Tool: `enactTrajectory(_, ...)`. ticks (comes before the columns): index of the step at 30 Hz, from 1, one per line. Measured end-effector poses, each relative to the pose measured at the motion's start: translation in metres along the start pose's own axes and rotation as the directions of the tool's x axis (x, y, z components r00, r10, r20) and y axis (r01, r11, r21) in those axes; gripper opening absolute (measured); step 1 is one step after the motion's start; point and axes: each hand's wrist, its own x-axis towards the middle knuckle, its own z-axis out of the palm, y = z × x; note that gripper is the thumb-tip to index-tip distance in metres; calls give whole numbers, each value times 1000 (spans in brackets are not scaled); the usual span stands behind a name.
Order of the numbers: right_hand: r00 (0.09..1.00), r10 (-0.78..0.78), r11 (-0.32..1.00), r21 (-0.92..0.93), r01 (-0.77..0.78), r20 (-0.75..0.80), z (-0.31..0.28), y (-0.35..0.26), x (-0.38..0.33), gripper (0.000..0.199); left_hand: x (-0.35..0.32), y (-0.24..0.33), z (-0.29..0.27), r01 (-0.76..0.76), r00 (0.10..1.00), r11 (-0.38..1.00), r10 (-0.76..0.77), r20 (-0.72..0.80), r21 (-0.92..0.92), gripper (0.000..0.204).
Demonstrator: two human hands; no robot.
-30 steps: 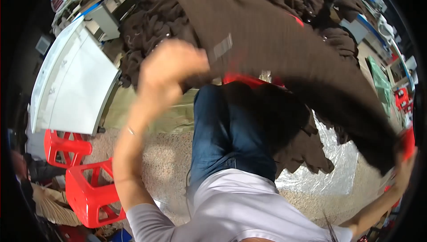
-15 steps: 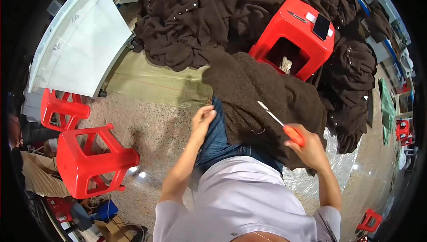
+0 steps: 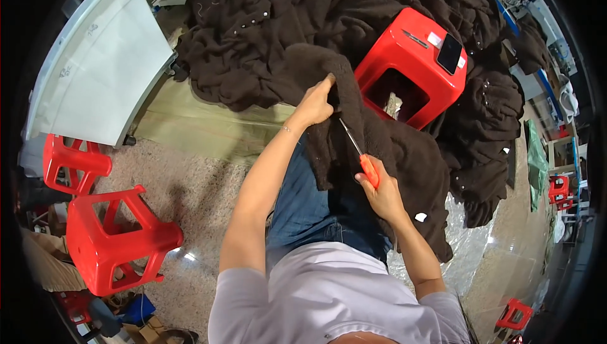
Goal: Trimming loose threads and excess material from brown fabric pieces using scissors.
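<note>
A dark brown fleece piece (image 3: 404, 164) lies over my lap, its upper part lifted into a fold. My left hand (image 3: 315, 105) is closed on the edge of that fold, just above my left knee. In my right hand (image 3: 386, 198) is a tool with an orange handle (image 3: 369, 171) and a thin, straight metal blade (image 3: 349, 134). The blade points up and left, its tip close below my left hand against the fleece. Whether the tip touches the cloth, I cannot tell. A small white tag (image 3: 420, 217) shows beside my right wrist.
A red stool (image 3: 386, 47) in front bears a phone (image 3: 449, 53) and slim metal tweezers (image 3: 415, 38). Brown fleece garments (image 3: 253, 47) with pale buttons are heaped behind and right of it. More red stools (image 3: 104, 239) and a white table (image 3: 104, 53) stand at left.
My left hand has moved up and right and taken hold of the fleece, lifting it into a fold. My right hand has carried the orange-handled tool left, toward the left hand.
</note>
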Motion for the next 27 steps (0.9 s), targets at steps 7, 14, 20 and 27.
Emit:
enactTrajectory(7,996,85,988,-134,-79,41,-23,11,-7,45,-91,-50,14,689,579,605,-791,-198,-400,42)
enactTrajectory(14,997,58,991,-123,-51,58,-22,4,-1,45,-105,9,42,503,787,849,-527,-321,-161,26)
enactTrajectory(20,1000,24,993,-116,-26,-19,-16,15,-6,44,-55,54,58,703,510,593,-805,-302,-393,47)
enactTrajectory(27,998,-10,984,-177,22,65,-11,7,-17,39,-33,51,-27,-191,599,-4,-793,-114,-982,47)
